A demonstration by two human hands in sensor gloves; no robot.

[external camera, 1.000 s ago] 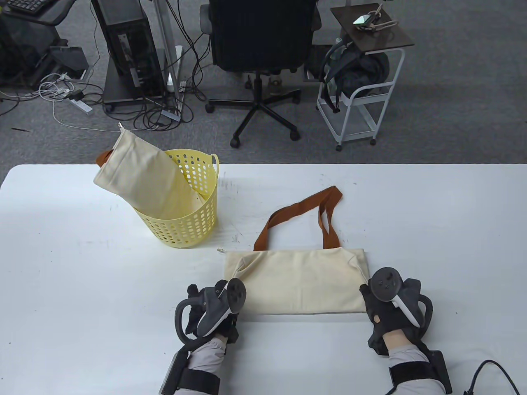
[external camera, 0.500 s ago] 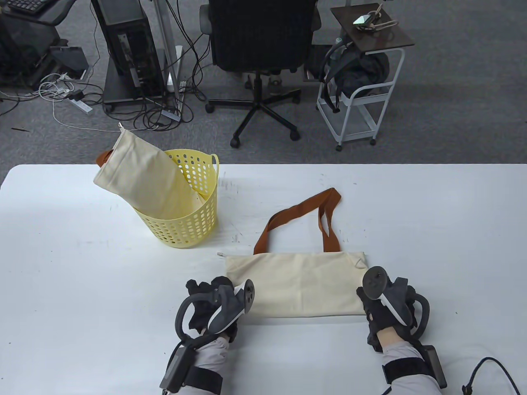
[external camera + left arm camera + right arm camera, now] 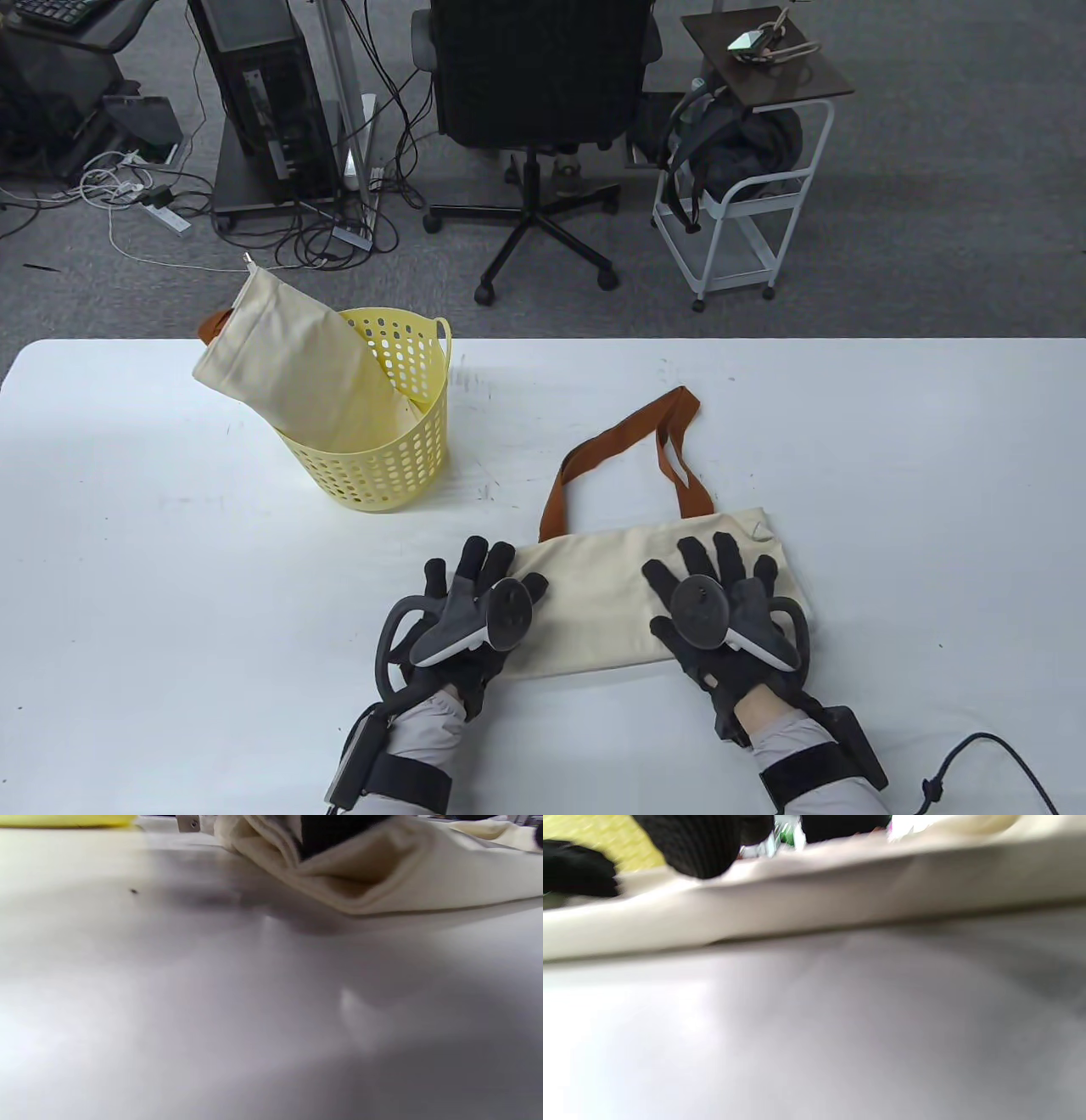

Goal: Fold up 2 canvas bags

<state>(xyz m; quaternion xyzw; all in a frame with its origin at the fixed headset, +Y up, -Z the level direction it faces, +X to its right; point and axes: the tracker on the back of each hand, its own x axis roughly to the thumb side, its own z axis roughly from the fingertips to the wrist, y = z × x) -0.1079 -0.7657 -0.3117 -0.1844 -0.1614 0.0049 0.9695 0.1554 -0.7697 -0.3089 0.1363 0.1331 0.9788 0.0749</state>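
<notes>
Table view shows the left hand [image 3: 475,607] lying flat with fingers spread on the left end of the folded canvas bag [image 3: 611,594], and the right hand [image 3: 721,607] flat and spread on its right half, palm down. Both press the cream cloth onto the white counter [image 3: 170,552], near its front edge. The bag lies slightly askew, its right end farther from the person than its left. Its brown handles [image 3: 628,450] loop away from the person across the counter. Left wrist view catches a dark gloved fingertip [image 3: 331,832] on the bag's rumpled folded edge [image 3: 382,878]; right wrist view is blurred, with dark fingers [image 3: 691,844] resting on the cloth. Well to the left stands a yellow basket [image 3: 382,458] holding a second canvas bag [image 3: 297,365], which leans out over its rim.
</notes>
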